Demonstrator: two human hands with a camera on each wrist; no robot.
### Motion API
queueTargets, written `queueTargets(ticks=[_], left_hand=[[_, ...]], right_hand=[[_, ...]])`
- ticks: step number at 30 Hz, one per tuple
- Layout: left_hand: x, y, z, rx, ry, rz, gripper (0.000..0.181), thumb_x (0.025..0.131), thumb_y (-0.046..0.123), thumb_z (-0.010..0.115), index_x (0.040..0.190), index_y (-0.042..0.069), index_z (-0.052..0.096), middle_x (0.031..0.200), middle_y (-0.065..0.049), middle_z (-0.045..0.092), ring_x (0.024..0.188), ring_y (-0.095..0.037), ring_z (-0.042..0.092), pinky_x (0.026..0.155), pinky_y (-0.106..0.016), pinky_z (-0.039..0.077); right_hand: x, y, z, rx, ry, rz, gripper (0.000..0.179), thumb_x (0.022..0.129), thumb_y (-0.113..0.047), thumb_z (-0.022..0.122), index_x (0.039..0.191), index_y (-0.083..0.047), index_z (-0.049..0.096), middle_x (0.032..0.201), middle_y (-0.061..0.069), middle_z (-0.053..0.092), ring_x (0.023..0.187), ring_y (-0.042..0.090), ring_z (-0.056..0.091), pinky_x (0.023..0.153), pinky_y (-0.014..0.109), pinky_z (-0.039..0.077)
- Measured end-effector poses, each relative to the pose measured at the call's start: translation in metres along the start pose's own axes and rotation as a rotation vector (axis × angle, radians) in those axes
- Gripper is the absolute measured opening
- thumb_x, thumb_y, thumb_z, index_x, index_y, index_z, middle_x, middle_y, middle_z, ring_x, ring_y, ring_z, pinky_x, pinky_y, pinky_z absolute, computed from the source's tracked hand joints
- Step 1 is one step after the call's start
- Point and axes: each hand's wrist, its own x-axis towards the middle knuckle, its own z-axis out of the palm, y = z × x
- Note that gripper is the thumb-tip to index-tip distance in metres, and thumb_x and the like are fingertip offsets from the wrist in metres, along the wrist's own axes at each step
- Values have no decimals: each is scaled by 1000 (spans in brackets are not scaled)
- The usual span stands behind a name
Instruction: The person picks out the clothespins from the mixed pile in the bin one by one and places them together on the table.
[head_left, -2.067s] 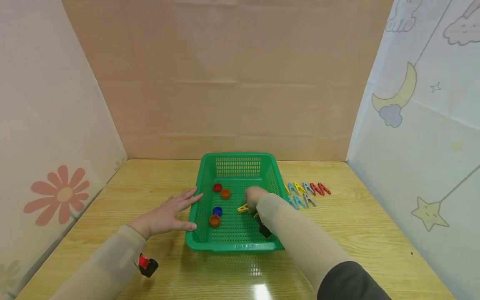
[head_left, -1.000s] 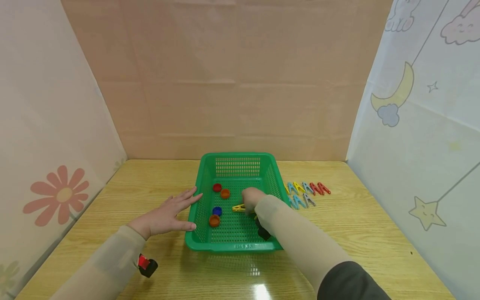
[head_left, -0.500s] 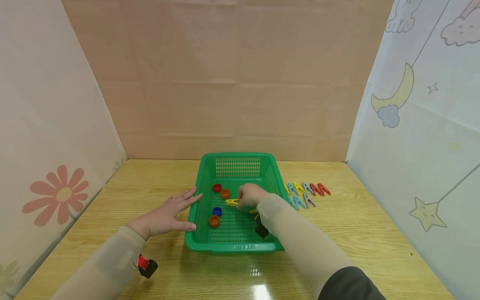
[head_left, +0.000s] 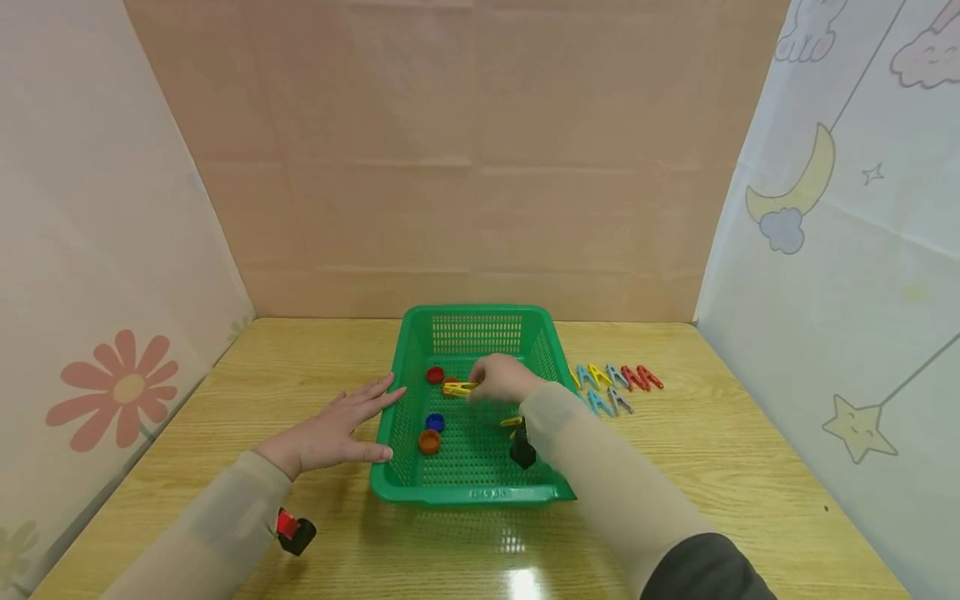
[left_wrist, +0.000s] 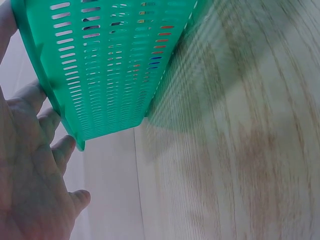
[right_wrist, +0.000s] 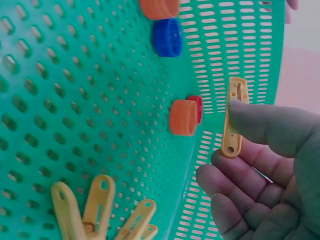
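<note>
Between thumb and fingers, my right hand (head_left: 504,379) pinches a yellow clothespin (head_left: 457,388) above the floor of the green basket (head_left: 472,495). The right wrist view shows this clothespin held at its middle, its jaws closed. Below it, on the basket floor, lie other yellow clothespins (right_wrist: 101,200), mostly hidden by my arm in the head view. My left hand (head_left: 333,429) touches the basket's left rim with spread, straight fingers. Inside at the left are a red cap (head_left: 435,375), a blue cap (head_left: 435,423) and two orange caps (head_left: 429,442).
Right of the basket, clothespins in red (head_left: 650,377), blue (head_left: 597,403), grey (head_left: 618,402) and yellow lie in two rows on the wooden table (head_left: 720,467). The basket's side partly hides some. A brown backdrop (head_left: 472,167) and pale side walls enclose the table.
The right hand has lifted the yellow clothespin off the basket floor and moved it up, away from me and slightly left, over an orange cap. My left hand stays in place.
</note>
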Motion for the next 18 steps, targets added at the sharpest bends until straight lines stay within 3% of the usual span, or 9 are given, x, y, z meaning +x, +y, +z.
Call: queueTargets(ticks=[18], left_hand=[[1, 2, -1, 13, -6, -15, 86, 86, 50, 66, 154, 19, 24, 161, -10, 8, 144, -42, 6, 105, -71, 0]], right_hand=[[-7, -8, -26, 14, 19, 16, 27, 86, -24, 74, 108, -11, 68, 108, 1, 65, 100, 19, 60, 85, 37, 51]])
